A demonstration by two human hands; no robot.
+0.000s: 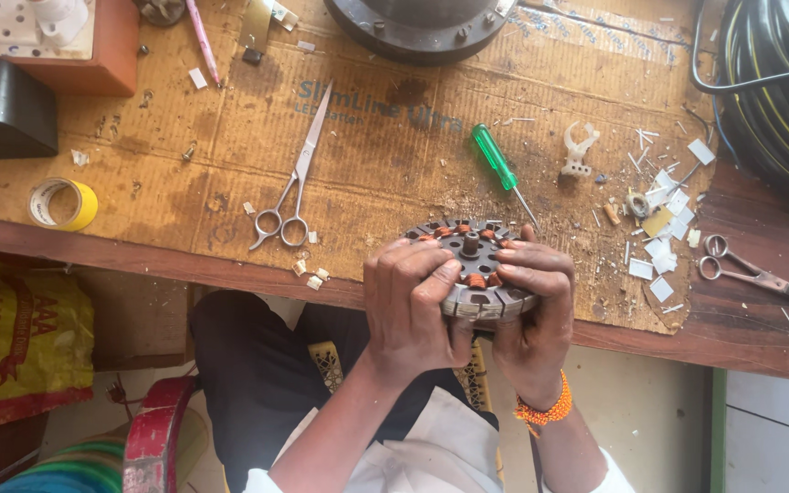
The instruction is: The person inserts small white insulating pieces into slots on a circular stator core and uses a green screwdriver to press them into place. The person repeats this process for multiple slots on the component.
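Note:
Both my hands hold a round grey slotted metal stator (469, 260) with copper wire coils in its slots, at the near edge of the workbench. My left hand (410, 306) wraps its left side, fingers curled over the top face. My right hand (530, 297), with an orange bead bracelet on the wrist, grips the right side, fingers pressing on the coils. A small hub stands up at the stator's middle.
On the cardboard-covered bench (230, 183) lie silver scissors (294, 183), a green-handled screwdriver (498, 164), a yellow tape roll (63, 204), white paper scraps (664, 246) and a second pair of scissors (751, 272). Black coiled cable (783, 82) sits far right; a dark round motor housing (422, 23) at the back.

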